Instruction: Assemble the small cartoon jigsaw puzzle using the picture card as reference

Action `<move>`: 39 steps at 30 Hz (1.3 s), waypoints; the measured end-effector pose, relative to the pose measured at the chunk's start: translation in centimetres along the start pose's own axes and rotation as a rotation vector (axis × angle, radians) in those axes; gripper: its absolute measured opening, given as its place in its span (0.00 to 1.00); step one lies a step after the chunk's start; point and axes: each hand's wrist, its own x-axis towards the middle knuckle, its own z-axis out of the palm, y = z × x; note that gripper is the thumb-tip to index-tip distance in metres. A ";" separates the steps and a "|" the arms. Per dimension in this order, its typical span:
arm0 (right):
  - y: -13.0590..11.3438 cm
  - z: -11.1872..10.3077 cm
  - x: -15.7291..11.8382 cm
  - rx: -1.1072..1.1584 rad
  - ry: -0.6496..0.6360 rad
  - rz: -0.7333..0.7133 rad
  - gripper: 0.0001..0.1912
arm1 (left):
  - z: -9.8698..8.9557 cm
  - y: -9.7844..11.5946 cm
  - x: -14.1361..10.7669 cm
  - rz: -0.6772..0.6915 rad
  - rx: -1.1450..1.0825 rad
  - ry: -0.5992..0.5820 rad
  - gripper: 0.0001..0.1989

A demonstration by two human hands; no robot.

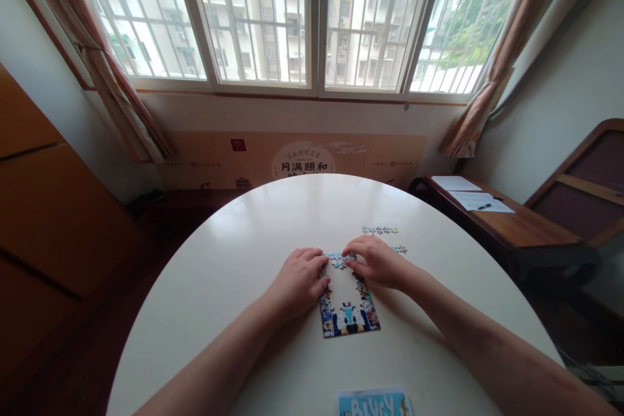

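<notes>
A partly assembled jigsaw puzzle (350,323) lies flat on the white round table, its border joined and a bare gap in its middle. My left hand (301,278) rests along the puzzle's left edge, fingers stretched out and thumb apart. At the top right corner, my right hand (375,260) has thumb and index finger bent together over a light-blue puzzle piece (338,264) near the top row. The fingertips partly hide that piece. Several loose puzzle pieces (380,231) lie beyond my right hand.
The round table (205,292) carries a blue box (373,403) lettered "BLUEY" at its near edge. To the right, a wooden side table (526,221) holds papers (480,201) and a pen. A barred window (312,26) with curtains spans the far wall.
</notes>
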 end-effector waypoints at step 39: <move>-3.1 0.3 0.0 -0.116 -0.047 0.049 0.03 | 0.7 -0.9 0.2 -0.056 -0.088 0.180 0.17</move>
